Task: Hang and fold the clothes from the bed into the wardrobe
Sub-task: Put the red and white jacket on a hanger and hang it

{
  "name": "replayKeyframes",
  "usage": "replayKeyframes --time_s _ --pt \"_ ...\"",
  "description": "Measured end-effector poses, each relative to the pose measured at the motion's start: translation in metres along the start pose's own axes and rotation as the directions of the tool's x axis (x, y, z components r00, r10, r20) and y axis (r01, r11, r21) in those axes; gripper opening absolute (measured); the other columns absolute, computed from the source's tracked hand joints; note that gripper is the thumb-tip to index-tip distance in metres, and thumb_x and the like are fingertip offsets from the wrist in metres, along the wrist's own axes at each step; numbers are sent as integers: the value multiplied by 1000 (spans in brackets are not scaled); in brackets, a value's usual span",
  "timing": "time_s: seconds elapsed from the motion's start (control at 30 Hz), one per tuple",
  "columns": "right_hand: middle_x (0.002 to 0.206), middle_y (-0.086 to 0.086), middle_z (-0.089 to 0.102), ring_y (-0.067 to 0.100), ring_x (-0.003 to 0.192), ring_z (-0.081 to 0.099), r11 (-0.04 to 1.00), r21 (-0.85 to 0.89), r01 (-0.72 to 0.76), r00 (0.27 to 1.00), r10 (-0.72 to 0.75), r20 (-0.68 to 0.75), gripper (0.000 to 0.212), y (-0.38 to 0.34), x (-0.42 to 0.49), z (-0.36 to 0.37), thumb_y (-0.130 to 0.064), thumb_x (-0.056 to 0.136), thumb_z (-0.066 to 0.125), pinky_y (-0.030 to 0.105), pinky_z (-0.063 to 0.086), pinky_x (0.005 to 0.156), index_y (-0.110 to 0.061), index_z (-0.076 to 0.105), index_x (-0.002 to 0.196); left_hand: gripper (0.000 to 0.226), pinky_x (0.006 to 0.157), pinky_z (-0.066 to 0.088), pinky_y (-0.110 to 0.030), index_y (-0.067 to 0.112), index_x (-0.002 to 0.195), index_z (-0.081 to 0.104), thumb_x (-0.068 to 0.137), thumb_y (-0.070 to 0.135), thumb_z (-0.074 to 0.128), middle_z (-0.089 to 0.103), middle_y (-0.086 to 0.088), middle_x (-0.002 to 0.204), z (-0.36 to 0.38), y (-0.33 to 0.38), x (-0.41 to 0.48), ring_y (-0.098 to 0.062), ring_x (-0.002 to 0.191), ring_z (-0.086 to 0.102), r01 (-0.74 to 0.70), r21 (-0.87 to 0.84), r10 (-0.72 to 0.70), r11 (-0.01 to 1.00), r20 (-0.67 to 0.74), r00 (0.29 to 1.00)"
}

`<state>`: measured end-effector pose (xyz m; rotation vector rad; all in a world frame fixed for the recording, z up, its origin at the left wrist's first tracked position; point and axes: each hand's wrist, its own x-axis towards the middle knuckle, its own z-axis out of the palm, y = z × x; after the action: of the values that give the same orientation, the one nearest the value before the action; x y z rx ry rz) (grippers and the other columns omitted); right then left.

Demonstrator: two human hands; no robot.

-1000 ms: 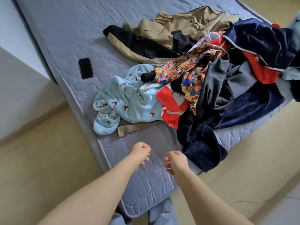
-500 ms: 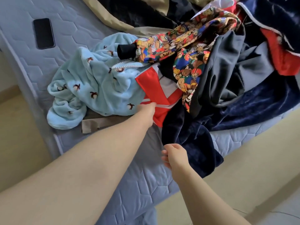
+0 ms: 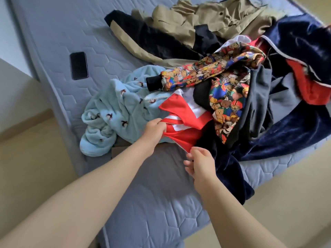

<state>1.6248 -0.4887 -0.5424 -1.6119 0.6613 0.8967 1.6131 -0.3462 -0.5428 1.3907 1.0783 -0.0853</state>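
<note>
A heap of clothes lies on the grey-blue quilted mattress (image 3: 152, 203). At its near edge is a red garment with white stripes (image 3: 180, 120). My left hand (image 3: 155, 128) grips its left edge, fingers curled into the cloth. My right hand (image 3: 199, 162) pinches its lower corner. A light blue fleece with small birds (image 3: 114, 117) lies to the left, partly under the red garment. A bear-print jacket (image 3: 222, 86) and a dark navy velvet garment (image 3: 286, 133) lie to the right. A khaki coat (image 3: 206, 20) is at the far side.
A black phone (image 3: 79, 65) lies flat on the mattress to the far left of the heap. Beige floor (image 3: 30, 158) shows left and right of the bed corner. A brown strip of fabric (image 3: 121, 149) pokes out under the blue fleece.
Both hands went from hovering over the mattress to the red garment. The left hand closed on its edge and the right hand took its lower corner.
</note>
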Motion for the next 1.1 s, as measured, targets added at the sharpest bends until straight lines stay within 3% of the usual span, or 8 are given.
replayKeyframes --time_s 0.1,0.2,0.4,0.5,0.67,0.8,0.93,1.1 --pt "98 5 57 13 59 50 993 -12 121 993 -122 -10 28 -28 -22 14 -7 89 45 23 42 54 -21 48 113 6 56 22 -28 19 52 35 49 16 39 28 5 50 -29 22 -18 -13 54 27 -78 -25 78 997 7 997" --pt "90 0 56 15 69 52 969 -18 246 969 -246 8 48 -52 -50 33 -3 88 45 25 43 59 -28 39 128 12 53 17 -28 20 51 30 47 13 38 24 11 45 -70 48 -40 -11 51 22 -144 -100 144 984 -11 990" --pt "103 2 56 11 75 50 877 -131 463 885 -450 118 61 -71 -109 85 2 85 44 22 42 63 -26 36 138 12 41 32 -17 15 51 42 51 5 35 37 8 42 -155 111 -96 -5 40 35 -230 -344 277 911 95 956" --pt "104 -2 59 14 93 54 793 -196 577 816 -568 105 45 -77 -144 116 -1 86 47 24 44 80 -21 53 126 21 42 38 -14 11 60 43 63 -4 29 42 7 44 -202 136 -124 -5 42 42 -264 -372 328 890 121 937" --pt "101 18 65 24 83 54 656 -409 634 728 -685 29 23 -86 -205 162 -14 88 50 30 40 75 -13 70 100 57 37 36 -9 17 48 69 72 -7 23 51 9 40 -278 156 -165 -3 35 45 -326 -332 378 885 104 920" --pt "100 6 60 31 93 54 561 -512 651 675 -736 51 20 -105 -250 178 -32 91 47 34 38 78 -22 63 84 21 37 29 -10 13 68 55 65 5 36 38 10 37 -320 166 -191 -5 31 33 -369 -219 359 903 -87 929" --pt "59 -1 44 23 67 44 561 -355 748 632 -765 123 33 -134 -300 181 -33 94 46 31 33 65 -16 50 65 2 51 22 -26 16 50 39 49 16 41 34 1 48 -335 172 -221 -17 48 29 -458 -7 446 889 -216 869" --pt "60 -1 48 12 55 40 649 32 761 632 -751 190 29 -159 -373 172 -28 93 54 23 32 49 -20 60 65 21 60 29 -29 9 63 54 81 2 45 46 -8 63 -338 184 -246 -21 64 41 -475 70 464 877 -381 800"
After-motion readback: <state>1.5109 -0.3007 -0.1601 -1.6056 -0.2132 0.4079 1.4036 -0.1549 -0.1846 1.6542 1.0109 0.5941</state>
